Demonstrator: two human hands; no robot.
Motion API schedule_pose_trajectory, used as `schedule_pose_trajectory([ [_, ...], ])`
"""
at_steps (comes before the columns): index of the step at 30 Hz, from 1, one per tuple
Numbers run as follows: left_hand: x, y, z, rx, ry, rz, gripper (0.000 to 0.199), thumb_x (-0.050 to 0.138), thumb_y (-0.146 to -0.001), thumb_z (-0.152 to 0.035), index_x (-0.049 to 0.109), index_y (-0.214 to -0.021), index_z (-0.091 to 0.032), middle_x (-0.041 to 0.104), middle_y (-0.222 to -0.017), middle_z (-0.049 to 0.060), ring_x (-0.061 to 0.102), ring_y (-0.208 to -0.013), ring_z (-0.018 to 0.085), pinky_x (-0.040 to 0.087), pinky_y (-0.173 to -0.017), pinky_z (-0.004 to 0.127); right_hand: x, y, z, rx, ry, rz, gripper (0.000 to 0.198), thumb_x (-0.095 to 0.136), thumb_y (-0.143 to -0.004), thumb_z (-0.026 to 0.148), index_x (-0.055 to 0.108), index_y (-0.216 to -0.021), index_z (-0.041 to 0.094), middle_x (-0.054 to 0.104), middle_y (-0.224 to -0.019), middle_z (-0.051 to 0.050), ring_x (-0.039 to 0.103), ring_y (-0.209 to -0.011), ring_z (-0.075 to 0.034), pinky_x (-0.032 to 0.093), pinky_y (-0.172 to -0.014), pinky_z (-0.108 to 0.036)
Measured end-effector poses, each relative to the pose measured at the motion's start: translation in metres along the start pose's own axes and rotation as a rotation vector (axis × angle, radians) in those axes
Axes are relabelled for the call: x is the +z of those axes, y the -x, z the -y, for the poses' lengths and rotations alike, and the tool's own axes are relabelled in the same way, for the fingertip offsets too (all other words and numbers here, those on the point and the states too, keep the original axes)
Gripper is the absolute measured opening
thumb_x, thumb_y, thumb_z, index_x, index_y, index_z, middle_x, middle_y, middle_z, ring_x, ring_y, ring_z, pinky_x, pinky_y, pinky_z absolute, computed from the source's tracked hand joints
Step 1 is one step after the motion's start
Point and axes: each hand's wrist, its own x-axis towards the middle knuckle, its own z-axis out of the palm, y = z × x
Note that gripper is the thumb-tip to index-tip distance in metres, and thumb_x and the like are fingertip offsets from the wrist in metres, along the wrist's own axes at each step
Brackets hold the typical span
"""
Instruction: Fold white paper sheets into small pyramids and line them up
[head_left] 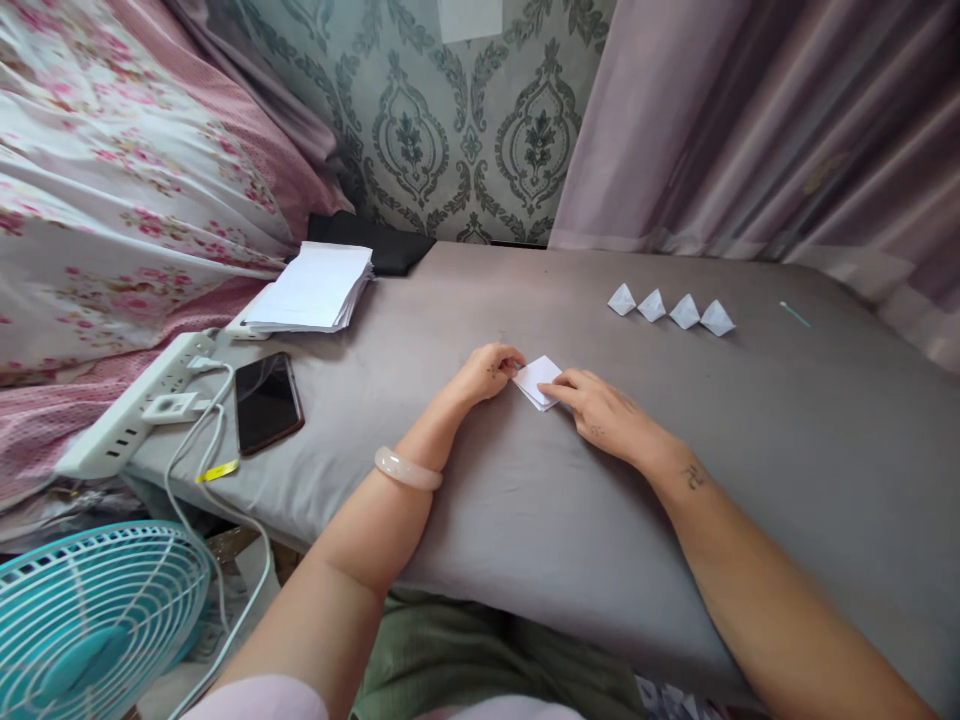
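From where I stand, the little folded white paper [540, 376] lies at the middle of the grey cloth-covered worktop [487, 510], one corner pointing toward the person. The left hand [495, 370] has its fingers curled in and seems to be pinching the left corner. The right hand [600, 408] lays its index finger over the right side; I can't tell whether the thumb grips underneath.

The layers look slightly parted along the near edge, so a loose left pinch or an off-centre press could let them slide and leave a crooked crease. The four paper pyramids [684, 312], in a row to the far right, look light enough to topple if the right hand swung out carelessly. Should the fan [97, 620] at the near left blow this way, the stack of paper [309, 285] might lift; I can't tell whether it's running.

The near edge is well apart from the paper. On the left, the smartphone [268, 400], white cables [214, 440] and power strip [142, 405] crowd the border. Bare cloth stretches beyond both hands and widely to the right.
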Motion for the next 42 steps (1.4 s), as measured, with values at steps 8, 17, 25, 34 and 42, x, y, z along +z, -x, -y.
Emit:
schedule_pose_trajectory([
  [8,-0.014,0.0,0.012,-0.162,0.119,-0.124,0.022,0.055,-0.079,-0.014,0.071,-0.095,-0.012,0.068,-0.08,0.006,0.06,-0.076,0.015,0.048,-0.076,0.027,0.0,0.0,0.003,0.045,0.036,0.054,0.056,0.035,-0.085,0.004,0.057,-0.128,0.032,0.056,-0.116,-0.008,0.052,-0.103,-0.023,0.044,-0.08,-0.034],
  [17,0.011,-0.001,-0.009,0.23,0.004,0.024,0.02,0.051,-0.084,-0.012,0.071,-0.087,-0.015,0.067,-0.096,0.007,0.061,-0.086,0.015,0.046,-0.084,0.026,0.003,-0.002,0.002,0.052,0.038,0.045,0.048,0.036,-0.089,0.01,0.059,-0.124,0.034,0.055,-0.116,-0.008,0.051,-0.104,-0.023,0.044,-0.078,-0.034],
  [25,0.023,-0.006,0.001,0.275,-0.061,0.05,0.025,0.053,-0.087,-0.02,0.069,-0.105,-0.016,0.062,-0.1,0.009,0.059,-0.088,0.016,0.045,-0.089,0.03,0.003,0.001,0.004,0.029,0.033,0.033,0.051,0.036,-0.088,0.01,0.059,-0.126,0.034,0.056,-0.118,-0.009,0.051,-0.108,-0.023,0.045,-0.083,-0.036],
  [34,0.022,-0.013,0.003,0.284,-0.129,0.101,0.025,0.057,-0.083,-0.02,0.068,-0.105,-0.015,0.055,-0.112,0.014,0.054,-0.099,0.02,0.042,-0.096,0.036,0.007,-0.017,-0.022,0.124,-0.225,-0.172,0.041,0.042,-0.08,0.006,0.07,-0.107,0.02,0.067,-0.112,-0.007,0.06,-0.101,-0.017,0.043,-0.092,-0.029],
  [42,0.019,-0.015,0.005,0.258,-0.122,0.143,0.029,0.059,-0.081,-0.02,0.065,-0.109,-0.014,0.051,-0.107,0.012,0.051,-0.096,0.019,0.042,-0.094,0.034,0.013,-0.036,-0.024,0.188,-0.088,-0.172,0.026,0.05,-0.084,0.022,0.072,-0.1,0.019,0.066,-0.098,-0.008,0.06,-0.086,-0.017,0.044,-0.08,-0.027],
])
